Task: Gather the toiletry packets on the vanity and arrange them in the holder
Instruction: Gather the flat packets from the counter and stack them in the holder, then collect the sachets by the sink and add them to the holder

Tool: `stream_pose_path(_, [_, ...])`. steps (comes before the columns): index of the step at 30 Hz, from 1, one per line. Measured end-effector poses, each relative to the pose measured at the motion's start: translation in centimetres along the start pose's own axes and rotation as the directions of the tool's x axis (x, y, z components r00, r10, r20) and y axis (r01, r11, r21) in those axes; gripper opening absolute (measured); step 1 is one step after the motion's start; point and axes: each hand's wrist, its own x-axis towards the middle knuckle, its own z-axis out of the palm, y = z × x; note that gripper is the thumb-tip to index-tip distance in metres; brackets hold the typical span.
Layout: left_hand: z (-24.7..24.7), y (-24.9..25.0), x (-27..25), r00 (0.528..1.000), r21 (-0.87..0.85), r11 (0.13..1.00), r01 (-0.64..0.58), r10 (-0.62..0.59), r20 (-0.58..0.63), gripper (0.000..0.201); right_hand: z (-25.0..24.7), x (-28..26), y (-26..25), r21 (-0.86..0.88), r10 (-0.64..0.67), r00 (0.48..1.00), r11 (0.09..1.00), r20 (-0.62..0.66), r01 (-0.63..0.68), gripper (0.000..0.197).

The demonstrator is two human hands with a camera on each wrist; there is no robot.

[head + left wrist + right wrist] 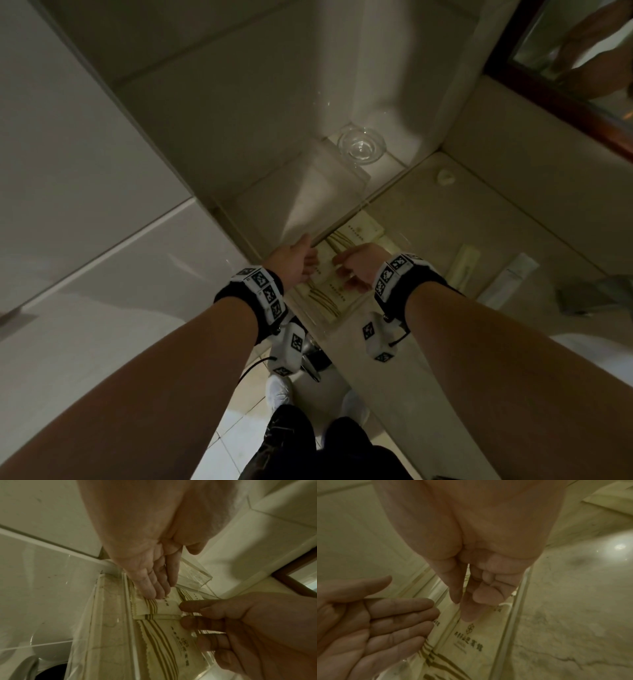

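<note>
With the left hand flat-fingered on the striped packet in the clear holder and the right hand seemingly loose-fingered, holding nothing, press gently and square the packet's edges against the wall.

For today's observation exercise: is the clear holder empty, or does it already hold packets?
Not empty. Striped packets lie inside the clear holder, visible through its walls; the left hand presses one with straight fingers.
</note>
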Motion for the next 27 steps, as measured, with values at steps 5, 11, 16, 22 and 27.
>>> stream_pose_path(5, [0.0,0.6,-0.7,0.998,-0.018,1.000,-0.007,0.006,-0.068,0.052,-1.0,-0.6,-0.5,0.076,-0.023,1.000,0.997,-0.015,0.024,0.020])
stream_pose_path(11, [1.2,5.0,-2.9,0.992,0.004,0.998,-0.059,0.059,-0.109,0.059,-4.8,-3.7,-2.1,0.188,-0.068,0.997,0.979,-0.034,0.074,0.013])
stream_pose_path(16, [4.1,9.4,-5.0,0.984,0.009,0.986,-0.169,0.169,-0.060,0.057,-9.1,-6.9,-2.0,0.233,-0.187,0.965,0.946,-0.183,0.227,0.020])
stream_pose_path(22, [10.2,13.0,-7.0,0.959,-0.014,0.966,-0.260,0.259,0.110,0.054,-16.4,-13.2,1.4,0.319,-0.100,0.925,0.921,-0.366,0.225,0.018])
stream_pose_path(27, [14.2,13.0,-9.2,0.924,-0.007,0.964,-0.265,0.256,0.283,0.053,-19.5,-19.7,6.4,0.315,-0.031,0.807,0.911,-0.589,0.265,0.016])
